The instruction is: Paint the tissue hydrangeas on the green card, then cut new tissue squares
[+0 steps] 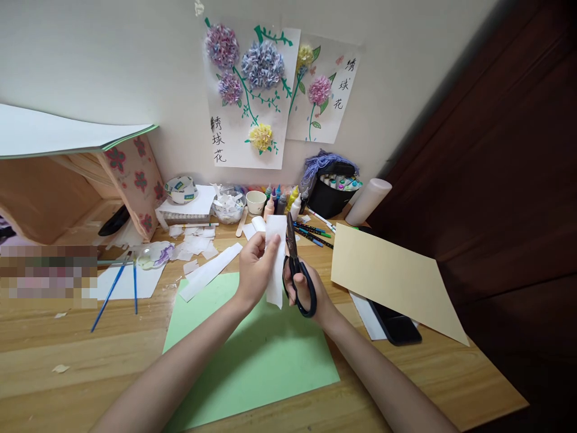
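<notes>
My left hand (255, 267) pinches a white paper strip (276, 276) upright between thumb and fingers, above a green sheet of paper (252, 361). My right hand (311, 288) grips black-handled scissors (294, 255), with fingers through the loops and blades pointing up. The blades stand close beside the strip's right edge; whether they touch it I cannot tell. Another white paper strip (211, 272) lies slantwise across the green sheet's upper left corner. Small torn paper pieces (196, 243) are scattered behind it.
Paintbrushes (110, 294) lie at left near a plastic palette (153, 257). Behind my hands stand a bowl of paper scraps (229, 204), a paper cup (256, 202), paint bottles (295, 206) and a black marker case (331, 195). A tan sheet (392, 276) partly covers a phone (399, 328) at right.
</notes>
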`<state>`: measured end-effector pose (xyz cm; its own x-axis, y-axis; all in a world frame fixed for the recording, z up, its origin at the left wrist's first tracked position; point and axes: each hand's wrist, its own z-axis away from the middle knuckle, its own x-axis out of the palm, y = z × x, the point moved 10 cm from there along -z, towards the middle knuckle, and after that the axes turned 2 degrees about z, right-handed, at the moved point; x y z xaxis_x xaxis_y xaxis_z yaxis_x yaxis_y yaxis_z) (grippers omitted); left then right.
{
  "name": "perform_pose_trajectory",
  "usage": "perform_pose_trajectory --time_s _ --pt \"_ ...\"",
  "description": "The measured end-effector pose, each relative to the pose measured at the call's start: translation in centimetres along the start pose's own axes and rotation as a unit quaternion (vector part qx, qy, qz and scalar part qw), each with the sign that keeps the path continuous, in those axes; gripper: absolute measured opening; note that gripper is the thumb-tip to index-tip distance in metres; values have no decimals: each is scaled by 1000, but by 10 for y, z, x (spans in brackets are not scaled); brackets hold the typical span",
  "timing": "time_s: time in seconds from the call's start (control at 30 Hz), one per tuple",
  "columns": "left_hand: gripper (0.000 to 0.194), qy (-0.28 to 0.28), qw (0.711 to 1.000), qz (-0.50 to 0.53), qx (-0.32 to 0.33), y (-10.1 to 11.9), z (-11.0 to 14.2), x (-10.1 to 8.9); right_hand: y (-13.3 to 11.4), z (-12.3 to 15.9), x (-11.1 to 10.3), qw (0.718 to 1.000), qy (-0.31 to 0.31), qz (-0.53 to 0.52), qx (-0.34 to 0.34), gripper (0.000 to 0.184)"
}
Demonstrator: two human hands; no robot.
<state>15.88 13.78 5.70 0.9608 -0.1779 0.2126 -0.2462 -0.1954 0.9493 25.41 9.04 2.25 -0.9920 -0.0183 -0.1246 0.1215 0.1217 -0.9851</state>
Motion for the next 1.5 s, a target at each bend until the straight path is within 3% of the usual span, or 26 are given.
perform_pose_trajectory --time_s 0.1,0.23,0.37,0.57,0.8,1.0,1.1,1.2,1.37,1.5 --pt "29 28 1000 -1 -1 0 -7 -11 9 -4 -4 999 2 -43 16 68" --pt "30 64 997 -38 0 -4 -25 -33 23 -8 -28 994 43 -88 59 69" --pt "32 60 991 -111 -40 -29 -42 -49 37 -7 -58 984 107 -76 119 69" --pt "28 -11 983 -176 -56 -71 -37 -31 47 -4 -68 979 127 -50 154 67" --pt "14 -5 969 -244 -46 -92 -25 -28 57 0 -57 974 111 -29 196 68" --pt "18 -26 967 -253 -35 -88 -21 -22 63 4 -51 976 92 12 198 52" --pt "21 -34 972 -230 -25 -75 -14 -17 60 4 -49 982 98 33 161 43" --pt "25 -47 979 -195 -20 -57 -2 -14 58 4 -40 984 117 23 134 47" --pt "25 -15 992 -68 -103 -44 20 -28 57 8 -20 982 136 -6 134 58" --pt "28 9 990 -47 -134 -36 29 -39 46 11 -28 976 193 30 94 55"
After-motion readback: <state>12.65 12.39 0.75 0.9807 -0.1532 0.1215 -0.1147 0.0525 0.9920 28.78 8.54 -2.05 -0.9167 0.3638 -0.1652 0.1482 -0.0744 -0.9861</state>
